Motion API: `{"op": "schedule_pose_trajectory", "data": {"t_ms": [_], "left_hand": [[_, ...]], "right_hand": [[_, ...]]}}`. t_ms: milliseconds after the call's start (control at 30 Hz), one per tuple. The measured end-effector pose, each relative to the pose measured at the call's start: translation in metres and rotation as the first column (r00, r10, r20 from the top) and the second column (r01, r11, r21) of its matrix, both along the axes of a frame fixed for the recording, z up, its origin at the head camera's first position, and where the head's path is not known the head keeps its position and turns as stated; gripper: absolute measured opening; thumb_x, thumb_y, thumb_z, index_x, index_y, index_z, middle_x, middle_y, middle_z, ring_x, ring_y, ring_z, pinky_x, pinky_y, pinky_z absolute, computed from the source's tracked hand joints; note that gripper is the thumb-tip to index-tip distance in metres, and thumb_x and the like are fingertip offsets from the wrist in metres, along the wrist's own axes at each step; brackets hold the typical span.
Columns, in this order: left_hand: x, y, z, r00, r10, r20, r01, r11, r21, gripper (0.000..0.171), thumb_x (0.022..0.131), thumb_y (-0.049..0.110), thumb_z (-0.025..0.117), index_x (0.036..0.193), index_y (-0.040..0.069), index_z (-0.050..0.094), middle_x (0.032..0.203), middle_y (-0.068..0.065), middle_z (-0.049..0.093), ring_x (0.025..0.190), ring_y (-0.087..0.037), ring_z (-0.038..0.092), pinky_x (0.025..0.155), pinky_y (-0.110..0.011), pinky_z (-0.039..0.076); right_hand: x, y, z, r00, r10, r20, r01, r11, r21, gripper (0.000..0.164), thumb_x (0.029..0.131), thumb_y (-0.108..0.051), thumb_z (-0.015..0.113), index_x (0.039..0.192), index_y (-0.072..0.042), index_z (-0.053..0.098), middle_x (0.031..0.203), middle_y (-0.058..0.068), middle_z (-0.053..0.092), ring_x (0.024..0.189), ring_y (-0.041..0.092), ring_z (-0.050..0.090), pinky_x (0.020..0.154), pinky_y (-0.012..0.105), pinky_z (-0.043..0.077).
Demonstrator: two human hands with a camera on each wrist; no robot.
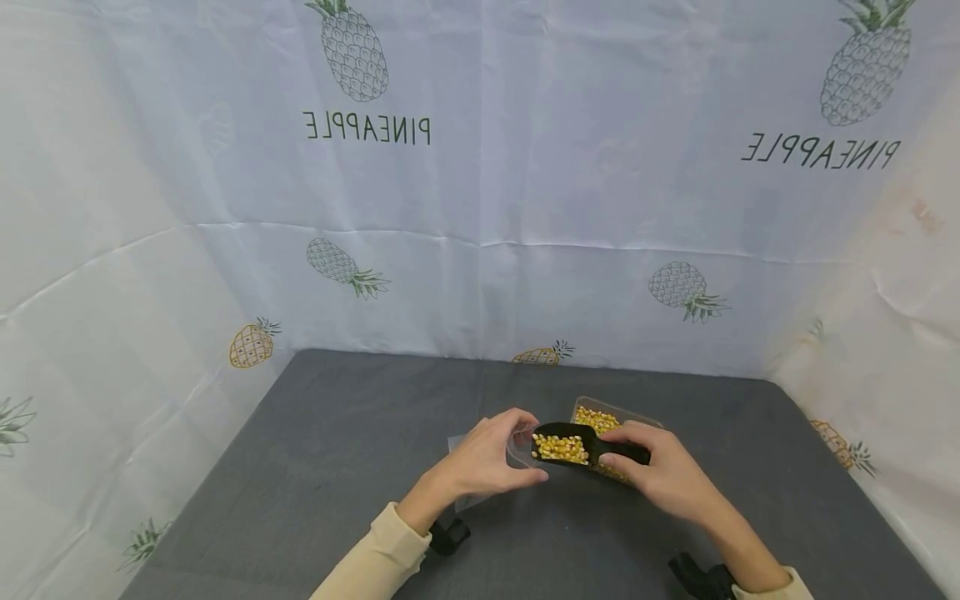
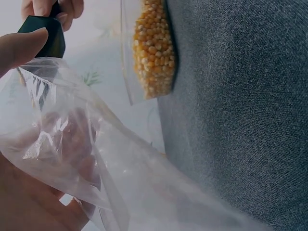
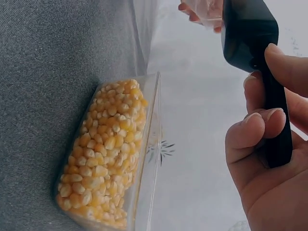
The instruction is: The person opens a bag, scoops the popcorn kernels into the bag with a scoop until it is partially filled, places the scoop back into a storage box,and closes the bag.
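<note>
"Where's the scoop [image 1: 595, 447]?"
"At the mouth of the clear bag [image 2: 110, 159], loaded with corn kernels [image 1: 561, 449]; the right hand [image 1: 667, 475] grips its handle."
"Left hand [image 1: 483, 454]?"
"Curled around the bag."
"Nearby?"
"A kernel-filled tub [image 3: 153, 125] on the grey worktop [image 1: 337, 467]."

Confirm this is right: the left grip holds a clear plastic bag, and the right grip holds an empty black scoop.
The black scoop is not empty: the head view shows yellow corn kernels in it. The left grip does hold the clear plastic bag, and the right grip holds the scoop.
</note>
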State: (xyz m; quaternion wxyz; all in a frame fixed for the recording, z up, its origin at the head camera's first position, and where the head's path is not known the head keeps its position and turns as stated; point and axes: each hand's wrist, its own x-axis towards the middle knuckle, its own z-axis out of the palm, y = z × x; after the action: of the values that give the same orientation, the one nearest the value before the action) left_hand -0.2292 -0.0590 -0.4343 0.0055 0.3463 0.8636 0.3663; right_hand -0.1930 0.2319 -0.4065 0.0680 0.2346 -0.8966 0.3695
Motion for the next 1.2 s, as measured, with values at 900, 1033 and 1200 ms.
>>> {"op": "schedule_pose_trajectory", "data": {"t_ms": [900, 1033, 1200], "left_hand": [[0.001, 0.001, 0.000, 0.998, -0.009, 0.060, 0.012, 0.998, -0.056, 0.068, 0.087, 0.046, 0.077, 0.141, 0.015, 0.052, 0.119, 0.006, 0.061, 0.092, -0.003, 0.057, 0.077, -0.026, 0.049], [0.002, 0.001, 0.001, 0.998, -0.021, 0.064, 0.025, 0.998, -0.056, 0.069, 0.088, 0.047, 0.077, 0.142, 0.014, 0.051, 0.122, 0.004, 0.061, 0.096, -0.004, 0.058, 0.080, -0.027, 0.050], [0.000, 0.000, 0.001, 0.996, -0.047, 0.080, 0.050, 0.998, -0.036, 0.070, 0.088, 0.047, 0.077, 0.143, 0.014, 0.050, 0.120, 0.005, 0.061, 0.095, -0.003, 0.059, 0.080, -0.026, 0.051]], "right_hand": [[-0.009, -0.022, 0.043, 0.983, 0.181, 0.019, -0.180, 0.954, 0.238, 0.024, 0.096, -0.022, 0.073, 0.118, -0.012, 0.072, 0.109, -0.005, 0.067, 0.096, 0.013, 0.065, 0.078, 0.037, 0.055], [-0.009, -0.025, 0.047, 0.982, 0.190, 0.000, -0.183, 0.947, 0.265, 0.023, 0.095, -0.018, 0.074, 0.117, -0.011, 0.073, 0.105, -0.006, 0.065, 0.088, 0.007, 0.061, 0.072, 0.031, 0.052], [-0.009, -0.028, 0.051, 0.978, 0.206, -0.024, -0.190, 0.937, 0.292, 0.022, 0.094, -0.014, 0.074, 0.115, -0.010, 0.073, 0.100, -0.006, 0.064, 0.081, 0.003, 0.057, 0.068, 0.028, 0.050]]}}
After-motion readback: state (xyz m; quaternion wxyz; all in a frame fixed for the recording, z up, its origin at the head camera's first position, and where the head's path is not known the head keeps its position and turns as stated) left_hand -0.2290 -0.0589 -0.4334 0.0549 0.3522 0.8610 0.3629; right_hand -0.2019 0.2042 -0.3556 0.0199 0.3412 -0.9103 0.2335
